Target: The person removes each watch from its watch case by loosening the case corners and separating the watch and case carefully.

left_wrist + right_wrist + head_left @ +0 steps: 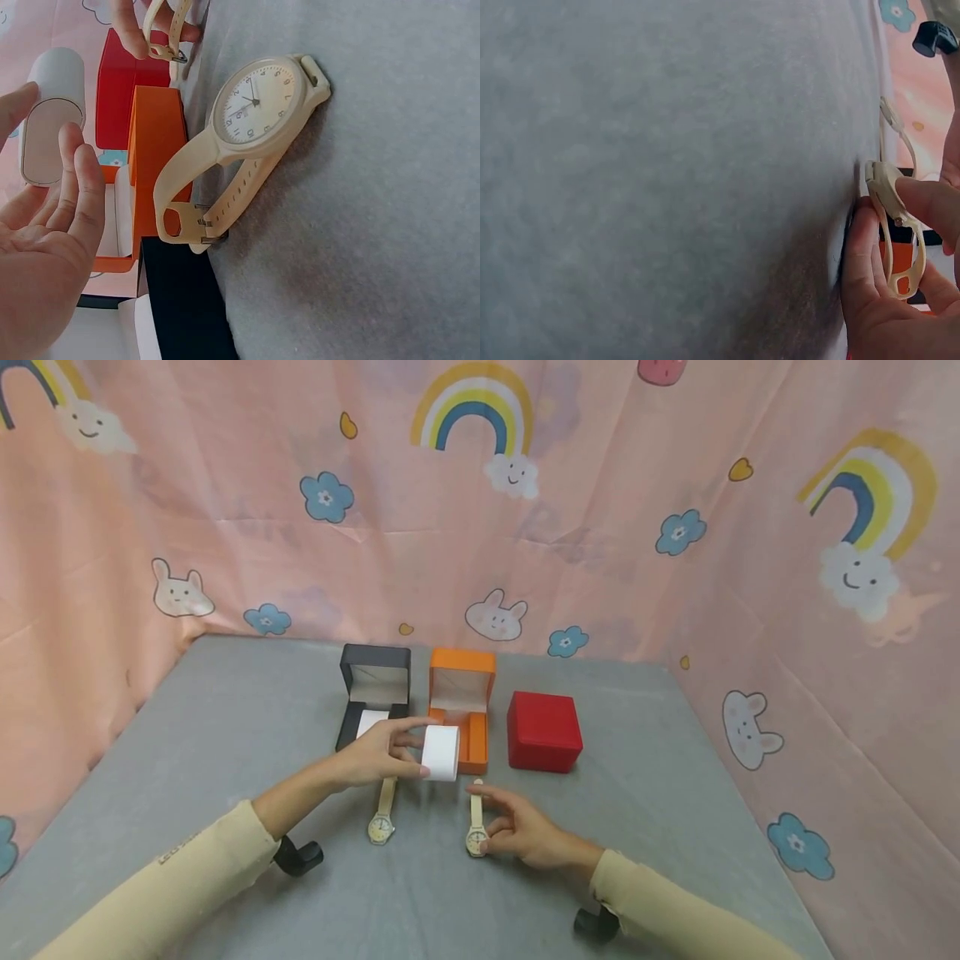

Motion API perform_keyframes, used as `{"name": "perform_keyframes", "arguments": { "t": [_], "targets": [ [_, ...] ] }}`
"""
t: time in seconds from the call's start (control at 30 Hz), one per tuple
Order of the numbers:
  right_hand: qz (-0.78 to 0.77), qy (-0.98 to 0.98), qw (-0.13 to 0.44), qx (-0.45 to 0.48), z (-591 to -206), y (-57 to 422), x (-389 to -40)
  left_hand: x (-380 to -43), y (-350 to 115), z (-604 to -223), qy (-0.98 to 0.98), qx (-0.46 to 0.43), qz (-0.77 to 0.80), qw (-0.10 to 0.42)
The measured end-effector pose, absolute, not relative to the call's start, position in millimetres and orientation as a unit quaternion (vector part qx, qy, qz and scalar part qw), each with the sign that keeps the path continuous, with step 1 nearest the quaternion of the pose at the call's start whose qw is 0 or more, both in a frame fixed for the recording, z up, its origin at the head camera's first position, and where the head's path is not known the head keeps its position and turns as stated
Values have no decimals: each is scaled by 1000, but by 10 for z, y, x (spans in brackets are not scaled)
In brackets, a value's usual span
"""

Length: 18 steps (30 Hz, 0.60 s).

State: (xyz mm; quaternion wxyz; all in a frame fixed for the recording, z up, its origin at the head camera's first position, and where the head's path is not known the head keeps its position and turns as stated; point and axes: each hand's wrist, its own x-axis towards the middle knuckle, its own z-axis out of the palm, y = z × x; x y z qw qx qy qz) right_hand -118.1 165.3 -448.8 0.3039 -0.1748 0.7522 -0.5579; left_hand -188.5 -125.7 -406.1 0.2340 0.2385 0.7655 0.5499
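My left hand (369,755) pinches a white watch cushion (440,754) between thumb and fingers, in front of the open orange watch box (477,739). In the left wrist view, its flat oval end (51,142) faces the camera. My right hand (531,837) grips a cream wristwatch (476,842), thumb at the case and fingers along its other side. Its buckled strap loop (906,285) shows in the right wrist view. Another cream watch (255,105) lies on the table, left of the first, its strap also buckled into a loop.
An open black box (375,656) with a white cushion inside stands left of the orange one. To the right sits a closed red box (544,731). Grey cloth (247,710) covers the table, and a pink printed curtain (600,585) hangs behind it.
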Motion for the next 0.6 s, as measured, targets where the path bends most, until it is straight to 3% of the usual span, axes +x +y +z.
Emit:
{"name": "perform_keyframes", "arguments": {
  "t": [0.6],
  "targets": [
    [-446,833,242,-219,-4477,1631,-1128,-1854,-1281,-4081,767,254,542,231]
  ]
}}
